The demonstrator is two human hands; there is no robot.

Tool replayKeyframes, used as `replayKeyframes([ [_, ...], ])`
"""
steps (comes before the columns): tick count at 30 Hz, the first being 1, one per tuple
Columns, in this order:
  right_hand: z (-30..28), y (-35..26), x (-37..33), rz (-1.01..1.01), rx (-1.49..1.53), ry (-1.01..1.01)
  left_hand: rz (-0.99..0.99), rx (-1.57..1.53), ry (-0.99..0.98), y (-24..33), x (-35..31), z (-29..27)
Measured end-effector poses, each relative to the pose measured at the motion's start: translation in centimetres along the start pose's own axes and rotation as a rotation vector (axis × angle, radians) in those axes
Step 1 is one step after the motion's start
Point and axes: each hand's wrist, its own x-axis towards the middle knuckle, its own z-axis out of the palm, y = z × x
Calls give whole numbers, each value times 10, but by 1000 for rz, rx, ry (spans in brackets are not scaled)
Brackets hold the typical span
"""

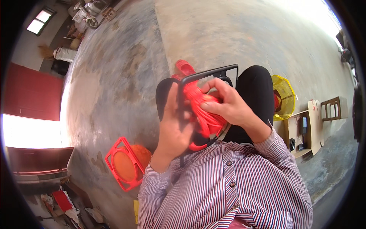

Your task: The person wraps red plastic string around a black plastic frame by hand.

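Observation:
A black plastic frame (209, 71) with a handle-like top bar and rounded corners stands tilted over my lap. My right hand (228, 105) is closed around a thick bundle of red cord (202, 110), thumb pressed on its front and fingers curled over the top. On the frame's left side, my left hand (175, 126) grips the upright, one finger stretched up along it and the others bent behind the bar near the cord. Motion smears the left fingertips and part of the bundle. Below the bundle, a red curved piece (198, 146) shows at the frame's lower end.
On the floor to my left lies a red plastic frame (124, 164) against an orange round piece (142, 154). To my right are a yellow basket (285, 97), an open cardboard box (315, 128) with dark devices, and a small wooden stool (332, 109). A red shoe (184, 67) shows ahead.

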Motion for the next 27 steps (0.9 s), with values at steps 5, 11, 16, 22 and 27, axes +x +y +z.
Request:
replayKeyframes([
  [5, 1, 18, 13, -2, 354, -2, -54, -184, -63, -29, 2, -11],
  [11, 9, 51, 18, 268, 1181, -145, -101, -513, -181, -27, -6, -8],
  [16, 10, 44, 33, 160, 1414, -297, -16, -634, -232, -12, 9, -6],
  [22, -43, 84, -15, 160, 212, 70, -106, -296, 2, -44, -10, -19],
  [27, -41, 25, -63, -260, 824, 72, -311, -555, 87, -54, -17, -26],
])
